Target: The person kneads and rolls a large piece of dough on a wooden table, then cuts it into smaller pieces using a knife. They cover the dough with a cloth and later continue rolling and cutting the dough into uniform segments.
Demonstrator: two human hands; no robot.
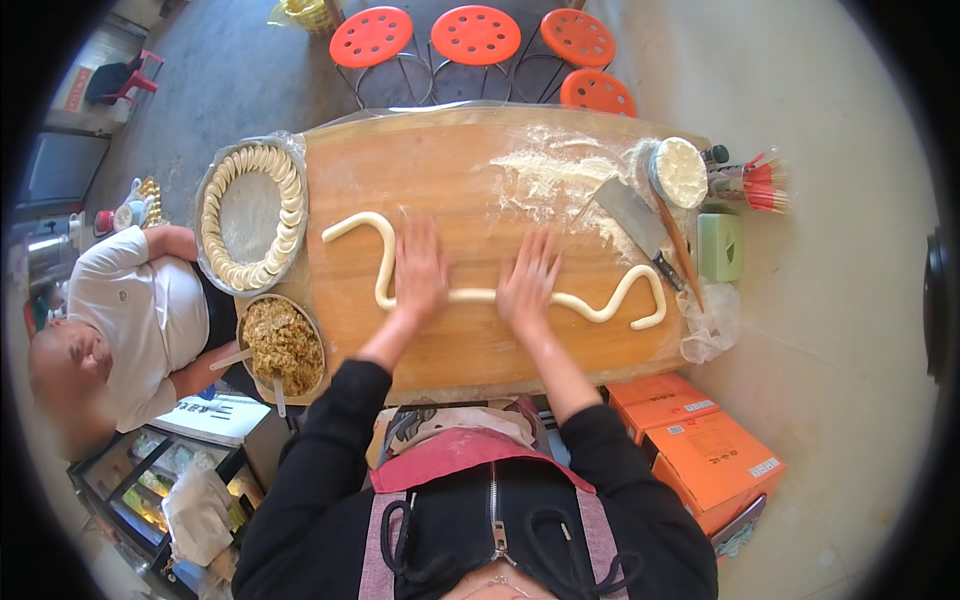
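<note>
A long, pale dough rope point(472, 296) winds across the wooden board point(465, 352), with a curved tail at either end. My left hand point(420, 270) lies flat over the rope left of the middle, palm down and slightly blurred. Over another stretch of it rests my right hand point(529, 281), also palm down, its fingers spread. Neither hand grips anything; the dough under the palms is hidden. Dry flour point(551, 169) is scattered on the far right of the board. A cleaver point(630, 217) lies there beside a wooden rolling pin point(676, 240).
A bowl of flour point(680, 172), a green box point(720, 246) and a plastic bag point(709, 322) line the right edge. At left stand a round tray point(259, 214) ringed with dumplings and a bowl of filling point(281, 341). A person point(142, 315) is beside them. Red stools point(475, 36) stand beyond.
</note>
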